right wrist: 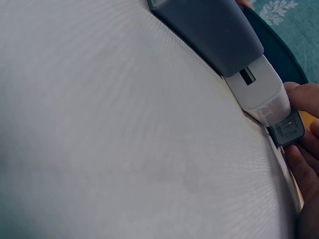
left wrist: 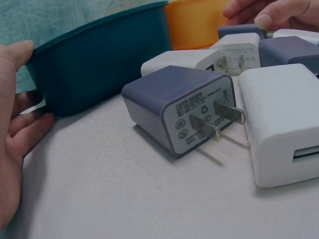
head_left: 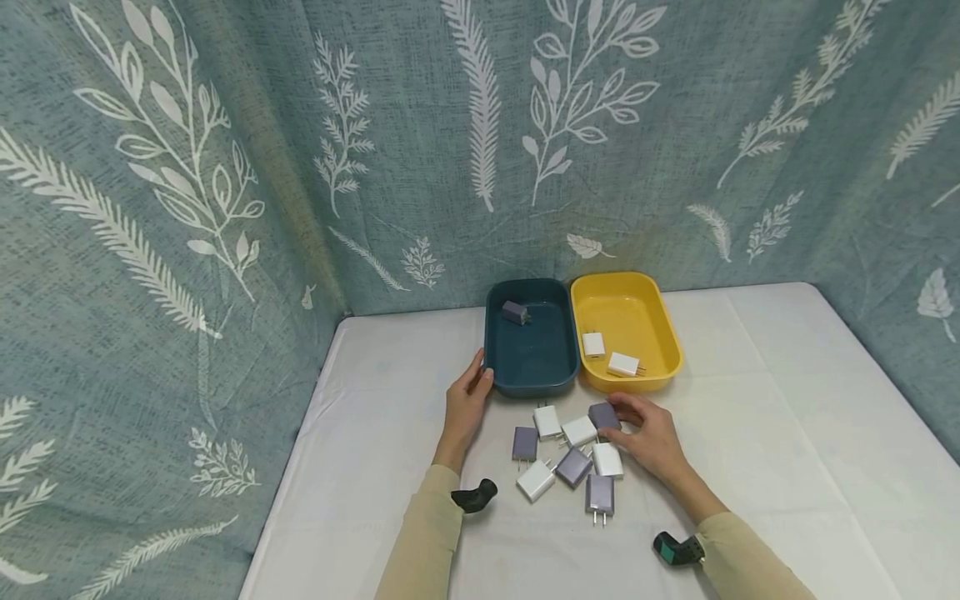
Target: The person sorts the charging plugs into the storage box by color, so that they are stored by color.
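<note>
My right hand (head_left: pixel 647 433) pinches a purple USB wall charger (head_left: pixel 603 415) between thumb and fingers, in front of the yellow bin (head_left: pixel 670 337). The right wrist view shows that charger (right wrist: pixel 289 130) partly behind a white charger (right wrist: pixel 256 87). My left hand (head_left: pixel 467 410) touches the near left side of the dark teal bin (head_left: pixel 532 390); in the left wrist view its fingers lie against the outer wall, relaxed. Between the hands lie several loose chargers, among them a purple one (head_left: pixel 524 443) with its prongs toward me and a white one (head_left: pixel 536 480).
Inside the teal bin lies one purple charger (head_left: pixel 514 312); the yellow bin holds two white ones, one (head_left: pixel 593 344) at its left wall. The bins stand side by side on a white-covered table (head_left: pixel 390 400), close to a leaf-patterned curtain (head_left: pixel 420 167).
</note>
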Available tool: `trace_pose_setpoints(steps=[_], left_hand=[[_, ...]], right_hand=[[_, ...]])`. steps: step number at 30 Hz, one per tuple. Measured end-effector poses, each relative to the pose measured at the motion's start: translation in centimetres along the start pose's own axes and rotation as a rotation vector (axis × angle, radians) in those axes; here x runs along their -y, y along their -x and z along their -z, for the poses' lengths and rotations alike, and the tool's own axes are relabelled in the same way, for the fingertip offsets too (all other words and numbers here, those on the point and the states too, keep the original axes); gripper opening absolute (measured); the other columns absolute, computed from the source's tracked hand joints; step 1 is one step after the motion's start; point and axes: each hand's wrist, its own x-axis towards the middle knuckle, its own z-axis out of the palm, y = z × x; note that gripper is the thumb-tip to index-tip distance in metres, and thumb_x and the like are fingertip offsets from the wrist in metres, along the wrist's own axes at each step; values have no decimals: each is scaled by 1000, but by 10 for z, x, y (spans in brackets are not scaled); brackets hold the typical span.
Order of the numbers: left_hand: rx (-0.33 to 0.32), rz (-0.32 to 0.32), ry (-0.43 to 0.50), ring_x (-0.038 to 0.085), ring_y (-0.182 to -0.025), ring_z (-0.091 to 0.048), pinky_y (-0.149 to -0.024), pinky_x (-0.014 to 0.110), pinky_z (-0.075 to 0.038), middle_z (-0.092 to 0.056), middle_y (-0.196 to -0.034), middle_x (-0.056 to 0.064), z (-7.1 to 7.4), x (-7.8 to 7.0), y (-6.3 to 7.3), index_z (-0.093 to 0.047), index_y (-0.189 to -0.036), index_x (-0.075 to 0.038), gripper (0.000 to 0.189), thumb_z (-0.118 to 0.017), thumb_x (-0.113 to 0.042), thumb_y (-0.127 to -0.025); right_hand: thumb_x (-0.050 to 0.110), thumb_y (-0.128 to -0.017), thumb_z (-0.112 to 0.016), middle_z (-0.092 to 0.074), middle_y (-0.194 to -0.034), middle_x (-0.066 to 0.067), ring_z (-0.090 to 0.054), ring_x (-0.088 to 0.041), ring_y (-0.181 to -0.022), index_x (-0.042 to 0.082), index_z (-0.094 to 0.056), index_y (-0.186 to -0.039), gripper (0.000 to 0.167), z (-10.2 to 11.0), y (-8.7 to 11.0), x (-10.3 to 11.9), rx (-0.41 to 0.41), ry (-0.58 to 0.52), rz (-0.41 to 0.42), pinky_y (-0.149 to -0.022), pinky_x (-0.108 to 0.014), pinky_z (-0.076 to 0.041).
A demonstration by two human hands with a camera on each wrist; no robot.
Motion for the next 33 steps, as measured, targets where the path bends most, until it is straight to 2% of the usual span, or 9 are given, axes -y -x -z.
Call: trace_pose_setpoints(steps=[5, 13, 20, 25, 31, 33], left_hand=[[-2, 5, -9, 27, -140, -42, -114, 39, -38, -39, -154, 9, 0, -1, 1, -41, -148, -8, 50, -52, -22, -102], [-9, 5, -4, 28, -140, -42, -114, 40, -38, -40, -153, 9, 0, 1, 0, -41, -148, -8, 49, -52, -21, -102], [-54, -1, -11, 21, -139, -45, -113, 37, -39, -42, -153, -1, -6, 38, -11, -44, -147, -24, 50, -54, -38, -100], [-54, 3, -9, 20, -139, -45, -113, 36, -40, -42, -153, -2, -6, 38, -11, -44, -147, -24, 50, -54, -38, -100], [-48, -5, -10, 22, -139, -45, -112, 37, -40, -41, -153, 1, -5, 36, -12, -43, -148, -20, 51, -54, -34, -100], [-42, -6, -8, 25, -139, -44, -112, 39, -40, -41, -153, 4, -5, 30, -10, -43, -148, -16, 50, -54, -30, -101]], right_hand=[[-1, -69, -84, -66, -118, -22, -68, -34, -100, -7, -63, -118, 54, 0, 0, 0, -3, -4, -4, -88, -27, -57], [-2, -69, -84, -66, -117, -23, -68, -29, -98, -8, -63, -118, 54, 0, 1, 2, -12, -11, 8, -87, -20, -57], [-5, -68, -83, -67, -115, -25, -69, -22, -96, -9, -63, -117, 53, 1, 0, 4, -31, -10, 23, -85, -17, -56], [-4, -68, -84, -67, -115, -24, -69, -18, -97, -8, -63, -117, 53, 1, 0, 4, -41, -14, 30, -85, -17, -56], [0, -68, -86, -67, -115, -24, -69, -31, -99, -7, -64, -118, 55, 2, -2, 5, -52, -16, 49, -85, -24, -57], [-1, -68, -85, -67, -116, -25, -68, -34, -101, -8, -63, -118, 55, 2, -2, 6, -53, -22, 54, -87, -28, -57]])
